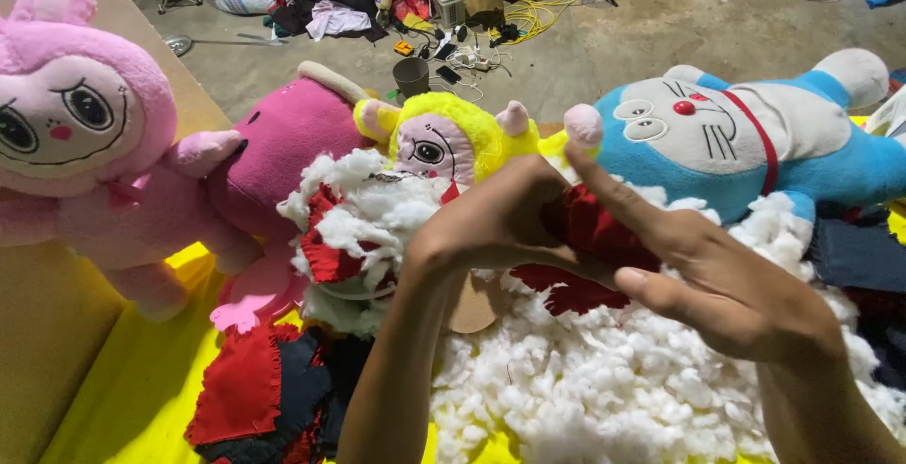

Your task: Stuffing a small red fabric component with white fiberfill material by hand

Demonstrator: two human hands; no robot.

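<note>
Left hand [495,223] closing around red fabric piece [590,233], which is lying just right of it, above white stuffing pile [604,379]. Right hand [717,280] pressing same fabric, forefinger stretched toward yellow plush toy [453,143].

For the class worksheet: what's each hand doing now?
Left hand: closed on the red cloth.
Right hand: fingers open, touching the cloth.
</note>
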